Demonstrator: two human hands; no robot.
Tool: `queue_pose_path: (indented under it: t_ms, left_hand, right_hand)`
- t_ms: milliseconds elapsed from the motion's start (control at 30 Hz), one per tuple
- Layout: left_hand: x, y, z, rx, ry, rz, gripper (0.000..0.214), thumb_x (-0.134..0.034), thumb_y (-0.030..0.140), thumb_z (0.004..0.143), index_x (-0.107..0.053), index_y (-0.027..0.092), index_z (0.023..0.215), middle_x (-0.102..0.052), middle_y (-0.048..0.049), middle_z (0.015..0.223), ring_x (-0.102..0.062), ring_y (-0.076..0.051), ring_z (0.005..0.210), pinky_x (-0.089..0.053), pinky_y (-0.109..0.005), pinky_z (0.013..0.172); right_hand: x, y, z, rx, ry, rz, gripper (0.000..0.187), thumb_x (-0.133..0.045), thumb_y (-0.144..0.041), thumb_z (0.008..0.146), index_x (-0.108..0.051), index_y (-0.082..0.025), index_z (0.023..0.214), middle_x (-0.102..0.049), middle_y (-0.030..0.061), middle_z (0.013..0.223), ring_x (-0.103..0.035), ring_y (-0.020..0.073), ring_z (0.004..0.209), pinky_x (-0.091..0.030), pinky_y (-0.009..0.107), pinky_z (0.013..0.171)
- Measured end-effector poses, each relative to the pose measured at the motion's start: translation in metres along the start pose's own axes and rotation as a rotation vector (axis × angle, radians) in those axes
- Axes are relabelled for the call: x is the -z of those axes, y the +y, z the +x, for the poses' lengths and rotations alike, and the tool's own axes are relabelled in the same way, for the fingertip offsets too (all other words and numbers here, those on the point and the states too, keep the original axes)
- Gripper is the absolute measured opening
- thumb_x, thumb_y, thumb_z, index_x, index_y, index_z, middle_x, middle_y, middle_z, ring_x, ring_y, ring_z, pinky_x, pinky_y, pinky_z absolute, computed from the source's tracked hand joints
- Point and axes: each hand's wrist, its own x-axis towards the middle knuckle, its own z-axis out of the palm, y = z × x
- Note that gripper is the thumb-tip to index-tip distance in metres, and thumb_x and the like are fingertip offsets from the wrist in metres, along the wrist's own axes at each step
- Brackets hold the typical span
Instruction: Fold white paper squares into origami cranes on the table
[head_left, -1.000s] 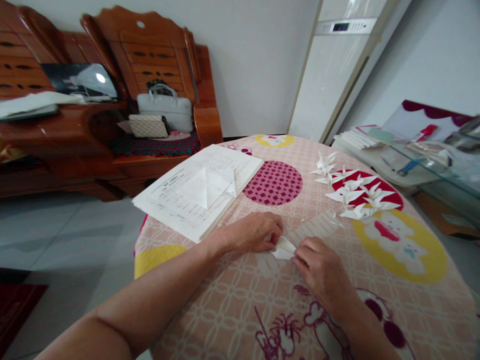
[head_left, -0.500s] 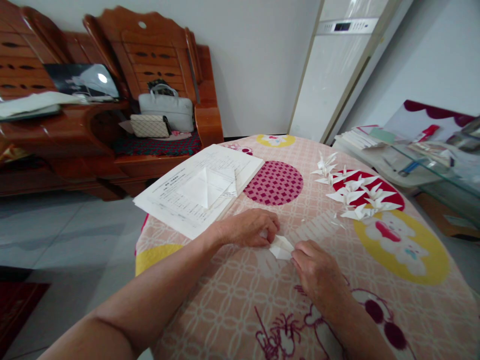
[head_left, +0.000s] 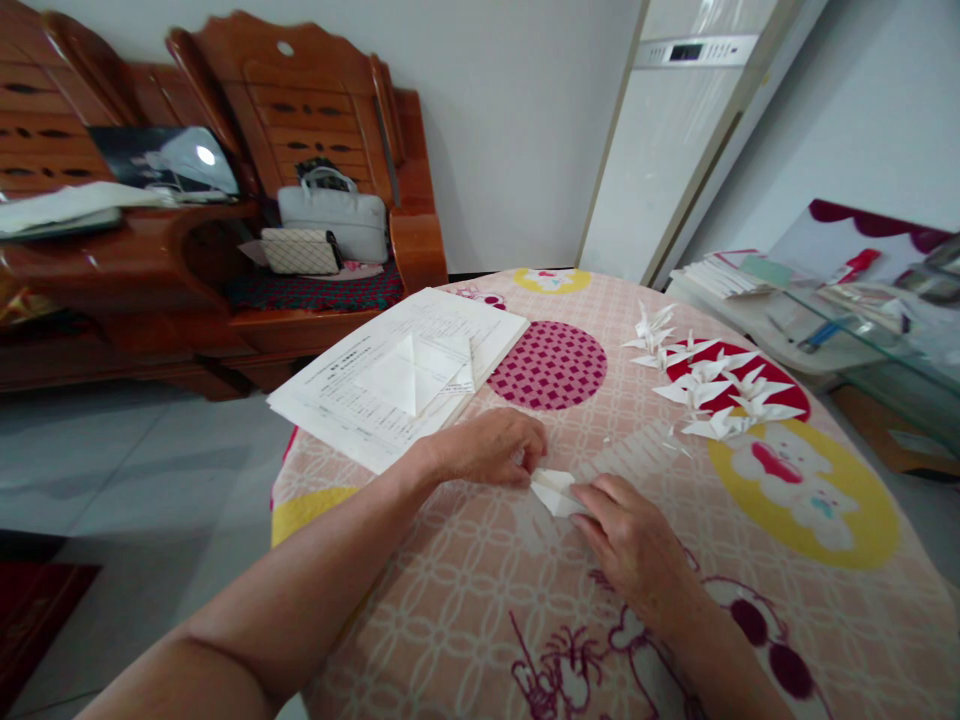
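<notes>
A small folded piece of white paper (head_left: 553, 492) lies on the patterned tablecloth (head_left: 450, 600) between my hands. My left hand (head_left: 495, 447) pinches its left corner, with the fingers curled closed. Over its right side, my right hand (head_left: 626, 525) has thumb and fingers closed on the paper's edge. Several finished white paper cranes (head_left: 724, 385) stand in a cluster to the far right. A creased paper square (head_left: 409, 375) rests on a stack of printed sheets (head_left: 337, 395) at the left of the table.
Tiny paper scraps (head_left: 671, 435) lie beyond my right hand. A glass-topped side table (head_left: 862, 330) with papers and pens stands close on the right. Behind the table at left is a wooden chair (head_left: 300, 100) holding a grey bag (head_left: 337, 220). A tall white appliance (head_left: 675, 130) stands at the back.
My left hand has shifted slightly left along with the folded paper. The fingers of my right hand have moved left, further over the paper's right side.
</notes>
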Motion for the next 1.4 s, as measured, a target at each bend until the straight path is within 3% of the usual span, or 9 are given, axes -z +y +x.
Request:
queue_pose_path:
  t_ms: [267, 500, 667, 833, 967, 1067, 1167, 1400]
  left_hand:
    - [0.004, 0.002, -0.003, 0.058, -0.001, 0.056, 0.003, -0.066, 0.011, 0.072, -0.067, 0.014, 0.073, -0.068, -0.0046, 0.094, -0.062, -0.017, 0.088, -0.045, -0.025, 0.082]
    - [0.006, -0.005, -0.006, 0.046, -0.034, -0.104, 0.033, -0.073, 0.015, 0.07, -0.063, 0.015, 0.101, -0.067, -0.0032, 0.093, -0.061, -0.015, 0.083, -0.045, -0.024, 0.074]
    - [0.001, -0.011, -0.003, 0.032, -0.023, -0.232, 0.033, -0.068, 0.006, 0.069, -0.063, 0.013, 0.101, -0.067, -0.0021, 0.089, -0.06, -0.012, 0.077, -0.045, -0.02, 0.067]
    - [0.004, -0.02, -0.004, 0.098, -0.059, -0.282, 0.027, -0.055, -0.003, 0.069, -0.067, 0.012, 0.088, -0.066, 0.0019, 0.073, -0.06, -0.009, 0.067, -0.043, -0.017, 0.062]
    - [0.007, -0.014, -0.004, 0.076, -0.03, -0.275, 0.021, -0.057, 0.003, 0.074, -0.069, 0.012, 0.088, -0.069, -0.0012, 0.081, -0.062, -0.01, 0.073, -0.044, -0.017, 0.066]
    - [0.003, -0.003, 0.0, 0.075, 0.02, -0.199, 0.009, -0.063, 0.015, 0.078, -0.069, 0.011, 0.084, -0.069, -0.0026, 0.081, -0.061, -0.011, 0.07, -0.043, -0.018, 0.064]
    - [0.0, 0.006, 0.002, 0.085, 0.05, -0.033, 0.004, -0.064, 0.013, 0.077, -0.069, 0.013, 0.078, -0.067, -0.0015, 0.074, -0.059, -0.011, 0.067, -0.041, -0.019, 0.062]
    - [-0.001, 0.018, -0.002, -0.043, 0.022, 0.378, 0.005, -0.06, 0.013, 0.08, -0.063, 0.017, 0.081, -0.066, -0.0041, 0.08, -0.062, -0.017, 0.073, -0.039, -0.026, 0.059]
  right_hand:
    - [-0.004, -0.002, 0.005, -0.024, -0.022, -0.038, 0.026, -0.053, -0.013, 0.087, -0.065, -0.015, 0.111, -0.055, 0.007, 0.086, -0.054, 0.0205, 0.082, -0.046, 0.03, 0.07]
    - [-0.007, 0.001, 0.004, -0.009, -0.006, -0.022, 0.028, -0.054, -0.011, 0.085, -0.065, -0.016, 0.111, -0.054, 0.0059, 0.085, -0.053, 0.0198, 0.081, -0.044, 0.029, 0.069]
    - [-0.008, 0.002, 0.004, -0.014, -0.008, -0.023, 0.029, -0.054, -0.011, 0.086, -0.065, -0.014, 0.113, -0.053, 0.006, 0.084, -0.053, 0.0201, 0.081, -0.044, 0.029, 0.07]
    - [-0.008, 0.002, 0.003, -0.007, -0.019, -0.035, 0.031, -0.052, -0.011, 0.087, -0.063, -0.013, 0.117, -0.053, 0.0066, 0.086, -0.053, 0.0204, 0.082, -0.045, 0.03, 0.07]
    - [-0.008, 0.001, 0.003, -0.011, -0.023, -0.046, 0.03, -0.052, -0.011, 0.087, -0.065, -0.014, 0.114, -0.053, 0.0064, 0.085, -0.053, 0.0198, 0.08, -0.044, 0.029, 0.068]
    - [-0.008, 0.0, 0.004, -0.008, -0.019, -0.052, 0.031, -0.052, -0.011, 0.086, -0.064, -0.014, 0.115, -0.054, 0.0069, 0.086, -0.053, 0.0198, 0.08, -0.045, 0.029, 0.069]
    - [-0.009, 0.001, 0.004, 0.003, -0.007, -0.054, 0.033, -0.052, -0.011, 0.087, -0.063, -0.014, 0.118, -0.055, 0.0072, 0.087, -0.053, 0.0199, 0.081, -0.046, 0.029, 0.07]
    - [-0.009, 0.003, 0.004, 0.013, 0.009, -0.047, 0.03, -0.054, -0.012, 0.086, -0.064, -0.016, 0.114, -0.056, 0.0066, 0.085, -0.055, 0.0199, 0.081, -0.047, 0.03, 0.071]
